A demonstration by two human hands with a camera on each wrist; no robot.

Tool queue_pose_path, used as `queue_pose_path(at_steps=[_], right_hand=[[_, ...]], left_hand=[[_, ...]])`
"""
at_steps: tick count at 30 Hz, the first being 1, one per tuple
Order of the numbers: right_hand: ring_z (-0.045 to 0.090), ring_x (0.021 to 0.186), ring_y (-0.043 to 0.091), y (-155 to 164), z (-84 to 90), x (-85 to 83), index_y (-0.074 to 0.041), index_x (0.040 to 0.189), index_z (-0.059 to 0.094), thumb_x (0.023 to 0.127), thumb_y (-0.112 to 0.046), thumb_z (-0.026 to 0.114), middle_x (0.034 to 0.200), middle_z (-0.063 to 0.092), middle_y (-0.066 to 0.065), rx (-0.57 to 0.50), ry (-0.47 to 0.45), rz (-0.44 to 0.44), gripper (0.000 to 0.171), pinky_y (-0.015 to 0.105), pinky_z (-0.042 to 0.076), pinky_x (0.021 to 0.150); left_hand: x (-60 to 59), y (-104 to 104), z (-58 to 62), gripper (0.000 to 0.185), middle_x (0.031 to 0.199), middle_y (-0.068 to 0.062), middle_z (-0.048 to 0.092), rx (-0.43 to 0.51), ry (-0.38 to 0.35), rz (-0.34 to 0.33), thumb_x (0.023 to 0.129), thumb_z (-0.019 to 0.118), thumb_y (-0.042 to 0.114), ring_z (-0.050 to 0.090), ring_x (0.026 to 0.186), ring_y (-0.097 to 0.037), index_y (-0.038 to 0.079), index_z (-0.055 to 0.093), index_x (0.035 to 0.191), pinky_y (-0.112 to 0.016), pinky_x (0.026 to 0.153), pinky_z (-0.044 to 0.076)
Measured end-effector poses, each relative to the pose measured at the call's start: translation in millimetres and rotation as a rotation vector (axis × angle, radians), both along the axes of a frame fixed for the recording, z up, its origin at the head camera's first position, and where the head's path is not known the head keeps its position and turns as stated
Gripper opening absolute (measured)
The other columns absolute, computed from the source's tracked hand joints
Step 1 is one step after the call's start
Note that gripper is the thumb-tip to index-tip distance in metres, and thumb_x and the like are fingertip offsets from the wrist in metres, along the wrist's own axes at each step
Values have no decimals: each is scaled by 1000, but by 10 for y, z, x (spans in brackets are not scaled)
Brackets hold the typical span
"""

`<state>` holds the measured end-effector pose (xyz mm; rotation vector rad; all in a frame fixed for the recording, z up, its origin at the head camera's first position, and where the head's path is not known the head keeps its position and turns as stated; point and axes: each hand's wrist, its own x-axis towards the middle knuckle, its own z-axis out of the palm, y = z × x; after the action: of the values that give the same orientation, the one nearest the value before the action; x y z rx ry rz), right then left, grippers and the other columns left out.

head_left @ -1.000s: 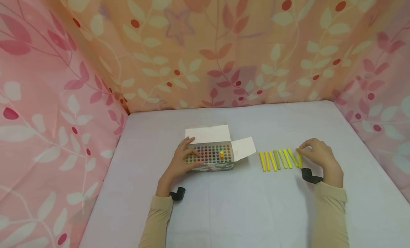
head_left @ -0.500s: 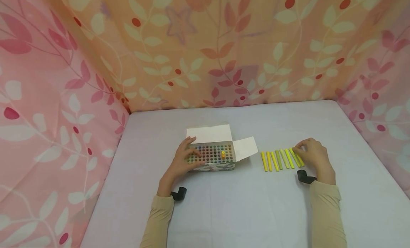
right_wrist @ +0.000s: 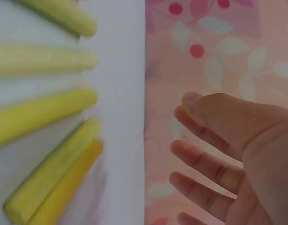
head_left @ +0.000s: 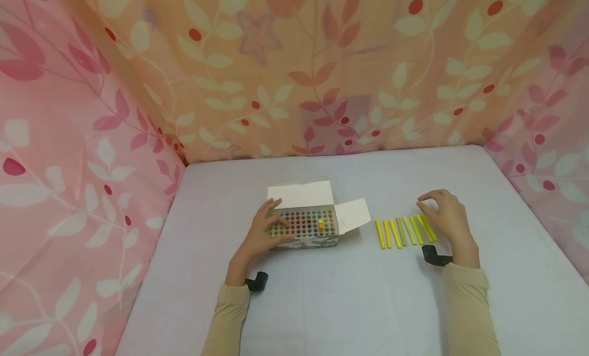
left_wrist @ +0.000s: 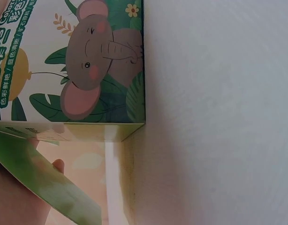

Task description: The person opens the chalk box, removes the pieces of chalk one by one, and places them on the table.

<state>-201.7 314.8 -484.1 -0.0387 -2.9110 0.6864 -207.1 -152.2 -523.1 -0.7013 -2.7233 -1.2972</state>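
A printed box of coloured chalk (head_left: pixel 317 241) stands with its top unfolded; many round stick ends show in rows inside. One yellow chalk stick (head_left: pixel 320 224) pokes up above the others. My left hand (head_left: pixel 262 232) holds the box's left end, thumb at the front edge and fingers over the top and back. In the left wrist view the box's elephant side (left_wrist: pixel 92 61) fills the upper left. Several yellow and greenish chalk sticks (head_left: pixel 402 231) lie in a row on the table. My right hand (head_left: pixel 448 218) hovers by the row's right end, holding nothing; thumb and index tips are close in the right wrist view.
White cloth covers the table (head_left: pixel 359 299). The box's white lid flap (head_left: pixel 300 193) stands up at the back, and a side flap (head_left: pixel 352 214) juts right towards the sticks. Floral curtains (head_left: pixel 285 90) hang behind and on both sides.
My right hand has set a yellow chalk stick down at the row's right end and let go. Its fingers have lifted slightly and spread. The left hand keeps its place on the box.
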Motion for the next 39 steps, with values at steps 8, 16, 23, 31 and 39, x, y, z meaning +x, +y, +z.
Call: queue_pose_path(at_steps=[8,16,23,31,39], right_hand=[[47,108,44,-473,206,0,-6,98,66,88,-15,64,115,55,22,-55,208,113,14,63,33,88],[53,102,37,-978,292,-42,-7,91,68,82,-8,69,109,60,13,-120,383,258,9,60,37,87],[53,105,29,-1413,324,-51,-11,90,68,81,-10,71,108,61,8,-163,420,383,10,54,37,90],[53,106,30,-1852,237,-49,-13,88,69,81,-13,71,107,61,7,-126,401,539,7,55,40,90],[50,112,29,-1984,149,6,-18,89,70,85,-16,68,111,60,4,-59,223,566,6,55,36,96]], left_hand=[[8,-3,-17,23,150,11,26,-4,6,2,73,73,51,8,143,-19,34,64,84,-62,108,13],[27,-8,-4,22,150,8,27,-1,23,-7,74,75,46,8,143,-20,29,65,85,-62,108,12],[18,-7,1,21,150,9,26,-3,13,-11,74,74,46,7,143,-19,31,64,85,-61,109,12],[-5,-6,18,22,150,8,27,14,23,-15,74,75,45,8,143,-18,28,65,84,-60,109,12],[0,-1,13,22,150,4,28,0,38,-18,74,75,45,9,143,-24,28,65,84,-62,108,12]])
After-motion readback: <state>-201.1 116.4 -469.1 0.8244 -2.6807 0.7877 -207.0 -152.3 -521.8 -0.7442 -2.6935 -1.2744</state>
